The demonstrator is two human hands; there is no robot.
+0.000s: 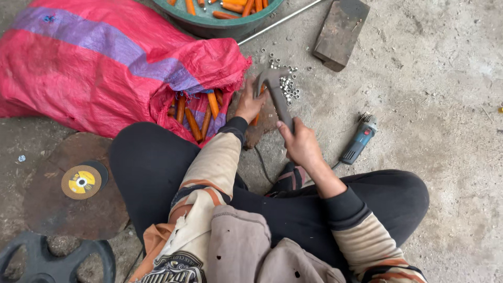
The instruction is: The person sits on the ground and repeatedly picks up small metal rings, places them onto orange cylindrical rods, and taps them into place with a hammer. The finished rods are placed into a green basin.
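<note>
I sit cross-legged on a concrete floor. My right hand [299,142] grips the handle of a grey hammer [276,90], whose head lies over a small pile of metal nuts [288,87]. My left hand [249,103] is closed on an orange rod piece [256,118] held against the floor under the hammer head. The rod is mostly hidden by my fingers.
A red and purple woven sack [99,63] lies to the left, its mouth spilling orange rods [198,114]. A green basin [220,21] with more rods stands at the top. A metal block [340,32], an angle grinder [359,139], a cutting disc [81,182] and a black wheel [50,259] lie around.
</note>
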